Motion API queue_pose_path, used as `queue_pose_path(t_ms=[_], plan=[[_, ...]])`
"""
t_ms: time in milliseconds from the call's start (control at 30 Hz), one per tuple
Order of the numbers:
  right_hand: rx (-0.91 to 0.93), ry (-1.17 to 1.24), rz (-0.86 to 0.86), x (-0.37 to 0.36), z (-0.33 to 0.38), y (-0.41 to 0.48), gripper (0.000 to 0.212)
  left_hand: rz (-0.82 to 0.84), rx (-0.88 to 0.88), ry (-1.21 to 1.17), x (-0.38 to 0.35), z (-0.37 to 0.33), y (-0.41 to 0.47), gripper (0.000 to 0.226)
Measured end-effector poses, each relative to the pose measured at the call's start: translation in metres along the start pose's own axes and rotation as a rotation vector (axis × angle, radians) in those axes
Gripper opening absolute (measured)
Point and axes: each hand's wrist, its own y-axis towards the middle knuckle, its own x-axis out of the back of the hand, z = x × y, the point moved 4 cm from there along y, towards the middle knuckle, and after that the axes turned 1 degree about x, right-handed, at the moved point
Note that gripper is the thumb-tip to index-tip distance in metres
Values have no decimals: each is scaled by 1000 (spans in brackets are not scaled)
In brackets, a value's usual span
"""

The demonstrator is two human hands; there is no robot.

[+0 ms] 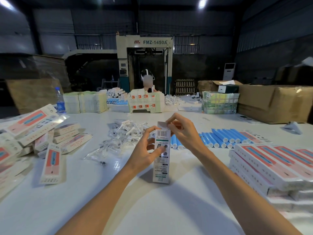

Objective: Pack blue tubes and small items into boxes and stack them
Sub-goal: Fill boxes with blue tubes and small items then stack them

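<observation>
**Box held upright, top flap in hand**

Item under inspection: one slim white box [161, 160], standing on its lower end on the table [105, 197], between the two hands. The left hand [147, 150] grips the box at mid-height, thumb on the printed face, fingers curled round its left edge. The right hand [183, 131] pinches the top flap [162, 124] between thumb and fingertips, wrist raised above the box. Whether the box is already filled cannot be told.

Handling judgement: thin card, light, easily crushed or creased. Best held by the long edges, not the broad faces, with the flap bent only along its fold.

Blue tubes [220, 138] lie in a row just right of the right hand; likely smooth, rigid and apt to roll. Small bagged items [126, 134] lie heaped just beyond the left hand; the film looks slippery, so pinch at a corner. Stacked boxes [271, 165] sit well to the right, loose boxes [50, 160] well to the left
</observation>
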Motion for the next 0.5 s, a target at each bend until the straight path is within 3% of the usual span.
queue_pose_path(t_ms=[67,167,267,500], plan=[[-23,76,44,1,1,-2,9,-9,-1,2,0,0,0,66],[-79,228,47,3,1,-8,20,-16,4,15,0,1,1,66],[-119,272,72,-1,-1,-12,12,-11,26,35,1,4,1,66],[-237,384,-3,-4,-7,-11,11,16,23,50,2,9,1,68]])
